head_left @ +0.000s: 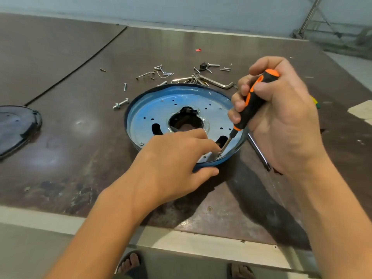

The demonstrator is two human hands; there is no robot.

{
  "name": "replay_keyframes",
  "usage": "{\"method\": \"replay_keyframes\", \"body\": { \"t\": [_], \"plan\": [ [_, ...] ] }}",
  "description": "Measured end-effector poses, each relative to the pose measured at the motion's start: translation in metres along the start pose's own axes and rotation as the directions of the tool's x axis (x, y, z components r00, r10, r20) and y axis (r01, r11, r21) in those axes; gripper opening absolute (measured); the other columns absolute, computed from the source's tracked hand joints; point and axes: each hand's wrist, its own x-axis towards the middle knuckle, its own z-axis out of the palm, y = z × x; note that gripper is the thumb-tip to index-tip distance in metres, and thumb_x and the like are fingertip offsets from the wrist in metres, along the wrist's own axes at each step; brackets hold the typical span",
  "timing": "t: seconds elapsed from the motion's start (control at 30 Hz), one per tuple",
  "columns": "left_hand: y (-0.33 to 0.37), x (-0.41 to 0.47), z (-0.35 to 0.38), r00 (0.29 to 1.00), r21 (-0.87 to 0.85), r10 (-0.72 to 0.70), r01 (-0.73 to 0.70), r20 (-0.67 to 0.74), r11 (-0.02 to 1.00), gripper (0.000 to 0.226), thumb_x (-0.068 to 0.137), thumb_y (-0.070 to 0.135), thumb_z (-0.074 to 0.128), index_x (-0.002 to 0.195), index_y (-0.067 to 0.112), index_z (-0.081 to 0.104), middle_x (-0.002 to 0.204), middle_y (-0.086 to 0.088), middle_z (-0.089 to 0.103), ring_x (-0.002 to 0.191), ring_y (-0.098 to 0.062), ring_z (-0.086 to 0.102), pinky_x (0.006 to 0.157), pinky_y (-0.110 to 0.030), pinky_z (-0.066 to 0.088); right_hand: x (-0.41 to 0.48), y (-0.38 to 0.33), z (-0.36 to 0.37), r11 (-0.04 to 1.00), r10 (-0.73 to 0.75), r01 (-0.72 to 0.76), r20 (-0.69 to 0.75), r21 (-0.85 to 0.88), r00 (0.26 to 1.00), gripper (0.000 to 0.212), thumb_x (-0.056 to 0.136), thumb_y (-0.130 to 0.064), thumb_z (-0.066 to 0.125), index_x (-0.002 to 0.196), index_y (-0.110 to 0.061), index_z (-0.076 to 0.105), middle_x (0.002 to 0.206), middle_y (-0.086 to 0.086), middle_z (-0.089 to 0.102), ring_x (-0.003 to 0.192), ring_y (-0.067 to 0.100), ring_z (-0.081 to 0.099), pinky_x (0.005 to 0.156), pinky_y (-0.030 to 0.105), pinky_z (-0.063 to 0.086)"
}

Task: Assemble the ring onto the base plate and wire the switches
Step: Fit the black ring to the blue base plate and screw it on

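Base plate (153, 109) screw (219, 155) sat at near rim, left hand (177, 158) pinching rim beside it, right hand (281, 113) gripping screwdriver (254, 101) slanted down-left onto it.

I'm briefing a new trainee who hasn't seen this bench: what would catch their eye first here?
The orange-and-black screwdriver gripped in the right hand stands out, its tip down on a screw at the near rim of the blue round plate mid-table. The left hand holds that rim beside the tip, thumb outside the edge. Behind the plate lies a scatter of loose screws and hex keys.
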Motion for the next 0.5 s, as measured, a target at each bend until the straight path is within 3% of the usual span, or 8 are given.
{"method": "replay_keyframes", "body": {
  "t": [0.27,0.4,0.5],
  "plan": [
    [0.001,0.003,0.002,1.000,0.054,-0.018,0.018,0.001,0.998,0.040,0.087,0.063,0.050,0.124,0.047,0.057,0.107,0.021,0.052,0.081,-0.006,0.059,0.053,-0.021,0.035,0.000,0.002,-0.007,0.996,-0.011,0.020,0.098,-0.084,0.995,0.019,0.088,0.001,0.042,0.097,-0.014,0.050,0.079,0.007,0.046,0.070,0.020,0.046,0.061,0.034,0.044],
    [0.000,0.004,0.002,1.000,0.047,-0.021,0.021,-0.001,0.999,0.040,0.087,0.062,0.053,0.123,0.044,0.059,0.106,0.022,0.054,0.084,-0.004,0.058,0.054,-0.016,0.034,-0.003,0.001,-0.012,0.973,-0.067,0.118,0.249,-0.198,0.966,0.016,0.099,-0.002,0.050,0.111,-0.013,0.050,0.092,0.011,0.059,0.083,0.025,0.059,0.079,0.042,0.053],
    [0.000,0.004,0.002,1.000,0.034,-0.019,0.019,-0.004,0.999,0.040,0.087,0.062,0.054,0.122,0.044,0.060,0.106,0.022,0.055,0.085,-0.003,0.056,0.055,-0.014,0.034,-0.003,0.000,-0.014,0.962,-0.093,0.145,0.225,-0.230,0.970,0.019,0.097,-0.003,0.059,0.114,-0.012,0.056,0.093,0.009,0.062,0.084,0.024,0.063,0.079,0.051,0.053]
  ]
}}
